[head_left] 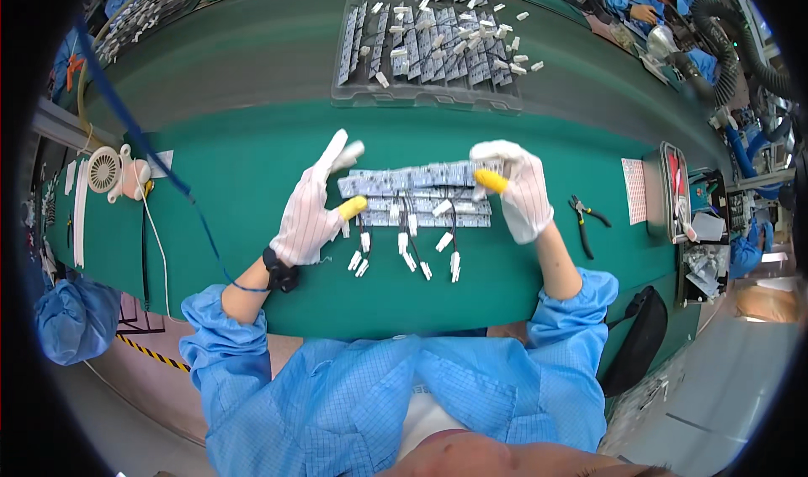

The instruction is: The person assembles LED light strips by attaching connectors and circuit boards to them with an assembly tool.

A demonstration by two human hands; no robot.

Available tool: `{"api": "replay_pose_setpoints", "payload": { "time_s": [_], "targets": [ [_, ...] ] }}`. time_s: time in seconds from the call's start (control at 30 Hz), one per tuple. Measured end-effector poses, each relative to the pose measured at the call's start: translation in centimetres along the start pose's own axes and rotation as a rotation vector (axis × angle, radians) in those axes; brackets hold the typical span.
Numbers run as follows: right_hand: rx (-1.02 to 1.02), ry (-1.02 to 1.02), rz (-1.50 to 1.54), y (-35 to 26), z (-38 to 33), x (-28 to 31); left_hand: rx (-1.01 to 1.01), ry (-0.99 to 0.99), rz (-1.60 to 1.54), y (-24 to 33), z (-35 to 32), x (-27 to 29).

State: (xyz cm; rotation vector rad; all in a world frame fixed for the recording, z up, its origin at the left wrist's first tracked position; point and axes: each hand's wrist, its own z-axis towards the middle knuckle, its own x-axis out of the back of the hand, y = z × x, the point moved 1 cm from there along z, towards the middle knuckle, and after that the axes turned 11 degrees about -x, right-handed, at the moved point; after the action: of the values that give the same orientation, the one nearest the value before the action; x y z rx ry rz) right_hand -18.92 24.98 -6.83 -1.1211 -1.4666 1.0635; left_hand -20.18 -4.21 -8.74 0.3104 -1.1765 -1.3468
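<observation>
On the green mat lie several grey circuit board strips (429, 219), side by side, with dark wires ending in white connectors (402, 243) that hang toward me. My right hand (518, 187), in a white glove with a yellow thumb cover, pinches the right end of the farthest circuit board strip (412, 177). That strip tilts slightly, and its right end is partly hidden by my fingers. At the left ends of the strips is my left hand (313, 204), gloved the same way. Its fingers are stretched out and apart, and its yellow-covered thumb is beside the nearer strips.
A clear tray (425, 98) of similar strips stands beyond the mat. Black pliers (587, 225) and a metal bin (667, 193) are at right; a small fan (105, 170) is at left. A blue cord (198, 208) runs to my left wristband. Other people work farther off.
</observation>
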Motion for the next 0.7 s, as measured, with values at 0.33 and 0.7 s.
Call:
{"api": "replay_pose_setpoints", "payload": {
  "time_s": [0.33,0.7],
  "targets": [
    [-0.132,-0.011,0.181,-1.7,-1.7,-0.6,0.034,0.1,-0.187,0.4,-0.7,1.4],
    [0.063,0.027,0.162,-6.7,-2.7,0.1,-0.106,0.186,-0.035,3.9,0.9,3.1]
  ]
}}
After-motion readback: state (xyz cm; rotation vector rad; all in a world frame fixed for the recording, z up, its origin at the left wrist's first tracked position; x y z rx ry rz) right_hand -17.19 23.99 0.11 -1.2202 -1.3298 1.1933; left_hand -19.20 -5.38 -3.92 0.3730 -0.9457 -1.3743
